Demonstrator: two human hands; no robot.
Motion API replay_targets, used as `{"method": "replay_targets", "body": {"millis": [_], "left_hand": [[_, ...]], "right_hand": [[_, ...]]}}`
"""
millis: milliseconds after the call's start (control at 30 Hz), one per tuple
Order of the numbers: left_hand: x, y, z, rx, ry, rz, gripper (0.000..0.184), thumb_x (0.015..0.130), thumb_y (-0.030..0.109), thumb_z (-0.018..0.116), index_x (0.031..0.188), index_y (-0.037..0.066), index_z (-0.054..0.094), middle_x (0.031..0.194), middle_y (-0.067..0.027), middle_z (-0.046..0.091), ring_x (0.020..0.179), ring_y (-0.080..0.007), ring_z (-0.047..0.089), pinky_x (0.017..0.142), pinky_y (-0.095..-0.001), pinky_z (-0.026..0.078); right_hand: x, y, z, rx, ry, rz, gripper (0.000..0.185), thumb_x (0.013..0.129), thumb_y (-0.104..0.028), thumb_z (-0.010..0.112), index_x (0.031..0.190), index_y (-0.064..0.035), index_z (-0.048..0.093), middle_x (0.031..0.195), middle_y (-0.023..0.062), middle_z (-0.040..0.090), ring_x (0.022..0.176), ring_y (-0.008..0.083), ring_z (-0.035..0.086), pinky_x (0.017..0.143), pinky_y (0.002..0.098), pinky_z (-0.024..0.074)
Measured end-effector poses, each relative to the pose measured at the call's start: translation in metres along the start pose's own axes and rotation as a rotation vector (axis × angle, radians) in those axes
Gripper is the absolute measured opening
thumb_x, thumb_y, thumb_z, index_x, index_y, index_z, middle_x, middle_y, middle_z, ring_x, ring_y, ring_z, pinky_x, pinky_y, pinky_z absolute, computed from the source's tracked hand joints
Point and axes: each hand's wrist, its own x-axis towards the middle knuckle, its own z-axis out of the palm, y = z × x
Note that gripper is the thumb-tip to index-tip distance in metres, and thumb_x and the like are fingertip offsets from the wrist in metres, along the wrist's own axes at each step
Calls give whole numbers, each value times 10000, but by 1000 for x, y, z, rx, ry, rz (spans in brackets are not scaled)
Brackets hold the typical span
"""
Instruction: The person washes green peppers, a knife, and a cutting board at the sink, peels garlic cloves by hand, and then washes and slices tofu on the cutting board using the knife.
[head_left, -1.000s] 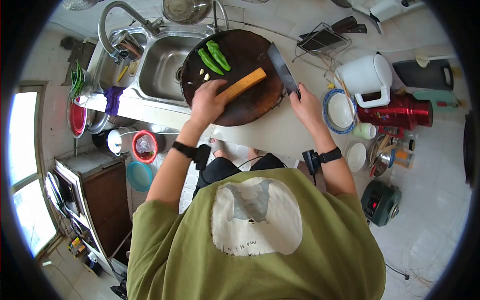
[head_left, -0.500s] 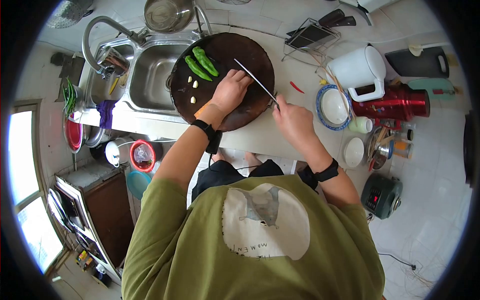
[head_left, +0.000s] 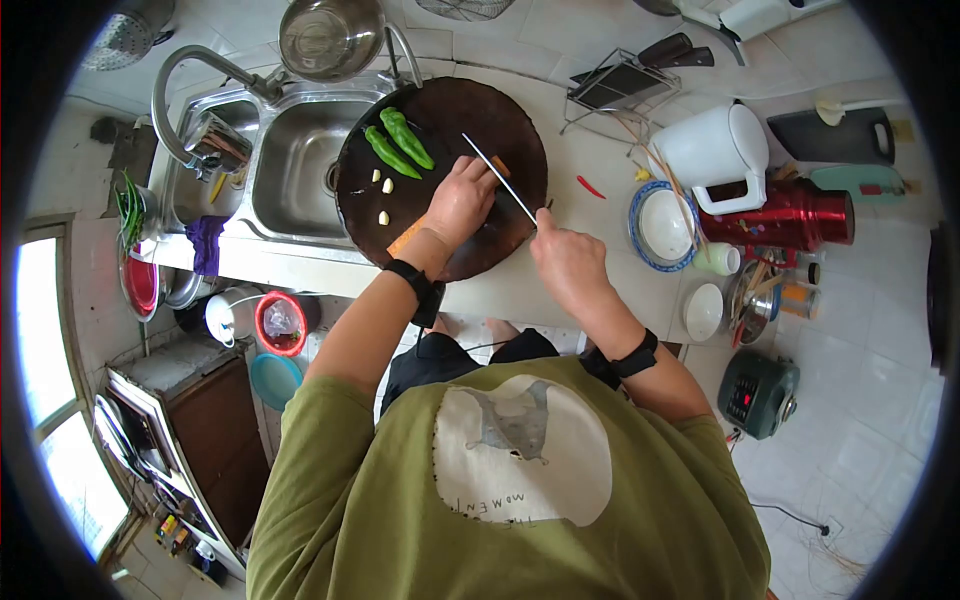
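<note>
My left hand [head_left: 465,200] presses down on a carrot [head_left: 408,238] lying on the round dark cutting board [head_left: 470,105]. Most of the carrot is hidden under the hand and wrist. In my right hand [head_left: 570,262] is the handle of a kitchen knife [head_left: 500,181], its blade seen nearly edge-on beside my left fingertips. A short orange carrot end [head_left: 500,165] shows just past the blade. Two green peppers [head_left: 406,138] lie at the board's upper left. Below them are several peeled garlic cloves [head_left: 384,218].
Left of the board is a steel double sink [head_left: 300,165] with a tap. A small red chili [head_left: 590,187], a blue-rimmed bowl [head_left: 664,225], a white kettle [head_left: 712,150] and a red thermos [head_left: 785,215] stand to the right. Behind is a knife rack [head_left: 620,85].
The view has shifted slightly. The knife has moved a little left, closer to my left fingertips, and the orange carrot end now shows beyond the blade.
</note>
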Motion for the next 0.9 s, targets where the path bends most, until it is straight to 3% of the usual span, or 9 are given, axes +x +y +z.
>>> {"method": "replay_targets", "body": {"millis": [67,100,467,700,767,900], "left_hand": [[0,-1,0,-6,-12,-12,357,790,32,701,1142,93,710,1132,-75,642,1068,-318,592,939,-391,548],[0,-1,0,2,-10,-13,365,787,33,704,1147,94,711,1128,-70,644,1065,-317,593,937,-388,549],[-2,-2,3,23,-7,-14,301,792,33,708,1088,81,728,1093,-59,643,1038,-310,601,918,-378,554],[-6,-1,5,-27,75,-16,289,814,31,702,1096,88,727,1057,-70,643,1019,-313,606,882,-399,568],[-5,-2,4,-41,94,-14,289,817,30,701,1098,90,728,1055,-71,643,1023,-312,607,884,-401,568],[-7,1,3,-34,92,-16,288,824,31,699,1104,92,728,1059,-73,646,1037,-310,608,891,-398,563]], "right_hand": [[7,-2,4,-5,85,-39,141,950,-155,624,1023,-66,544,657,123,692,618,343,718,562,459,561],[13,-3,7,-4,83,-43,141,950,-155,624,1023,-66,544,657,123,692,618,343,718,562,459,561],[57,15,46,101,102,-66,193,968,-175,603,1101,-46,551,720,169,709,709,394,720,658,516,563],[20,26,35,97,5,16,229,979,-211,587,1136,-48,547,732,176,715,713,398,724,657,538,558],[19,30,27,103,21,52,366,997,-231,577,1313,-46,580,746,196,713,697,415,710,643,537,551],[8,20,3,111,1,23,340,1007,-229,563,1287,-38,598,731,184,707,691,405,709,637,524,552]]}}
